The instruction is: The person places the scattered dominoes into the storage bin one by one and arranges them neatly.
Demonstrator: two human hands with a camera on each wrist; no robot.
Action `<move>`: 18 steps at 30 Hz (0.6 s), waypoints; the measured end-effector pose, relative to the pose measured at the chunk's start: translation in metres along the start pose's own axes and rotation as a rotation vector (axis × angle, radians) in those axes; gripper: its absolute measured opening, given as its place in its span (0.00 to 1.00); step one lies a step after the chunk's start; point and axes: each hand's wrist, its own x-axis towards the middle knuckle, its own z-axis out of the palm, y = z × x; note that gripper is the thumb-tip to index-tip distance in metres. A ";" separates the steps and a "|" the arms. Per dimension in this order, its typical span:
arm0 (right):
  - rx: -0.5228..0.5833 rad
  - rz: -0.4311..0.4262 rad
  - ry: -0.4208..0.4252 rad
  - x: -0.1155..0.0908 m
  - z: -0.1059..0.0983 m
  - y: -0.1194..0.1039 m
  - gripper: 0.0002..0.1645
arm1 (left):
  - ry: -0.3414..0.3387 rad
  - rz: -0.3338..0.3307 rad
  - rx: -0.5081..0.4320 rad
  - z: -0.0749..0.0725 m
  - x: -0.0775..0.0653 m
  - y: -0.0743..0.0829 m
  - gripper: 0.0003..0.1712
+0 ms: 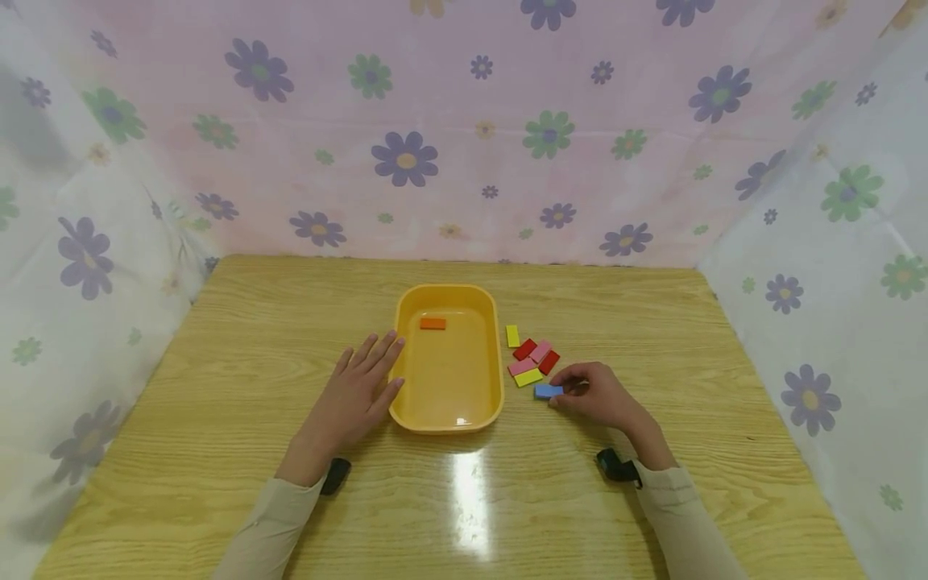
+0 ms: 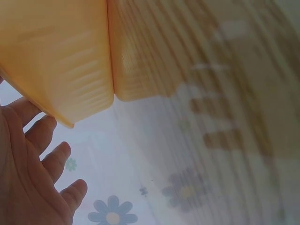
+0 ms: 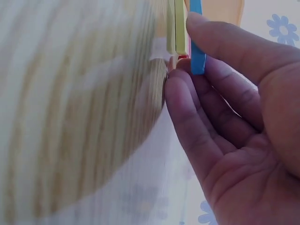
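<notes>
My right hand (image 1: pixel 596 395) pinches a blue domino-like block (image 1: pixel 548 391) between thumb and fingers, close over the table right of the tray. In the right wrist view the blue block (image 3: pixel 197 42) stands on edge in that pinch. My left hand (image 1: pixel 354 395) lies with straight, spread fingers at the left rim of the yellow tray (image 1: pixel 449 428); the left wrist view has its fingertips (image 2: pixel 44 129) right at the rim. Inside the tray, toward its far end, lies one orange block (image 1: pixel 432 324).
Between tray and right hand lie several flat blocks: a yellow block (image 1: pixel 512 336) apart at the back, and a cluster with a red block (image 1: pixel 549 362), a pink block (image 1: pixel 522 367) and another yellow block (image 1: pixel 528 377). Flowered cloth (image 1: pixel 478 193) borders the wooden table (image 1: pixel 623 306) at back and sides.
</notes>
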 end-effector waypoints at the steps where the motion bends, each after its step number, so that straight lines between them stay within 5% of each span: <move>1: 0.009 0.004 0.006 -0.001 0.000 -0.001 0.12 | -0.001 0.000 0.001 0.000 0.000 0.000 0.36; 9: 0.067 0.025 0.127 -0.007 0.007 -0.005 0.13 | -0.004 -0.002 0.003 0.000 0.000 0.000 0.36; 18: 0.278 0.048 0.248 -0.008 0.020 0.000 0.11 | 0.009 0.005 0.001 0.000 0.000 0.000 0.36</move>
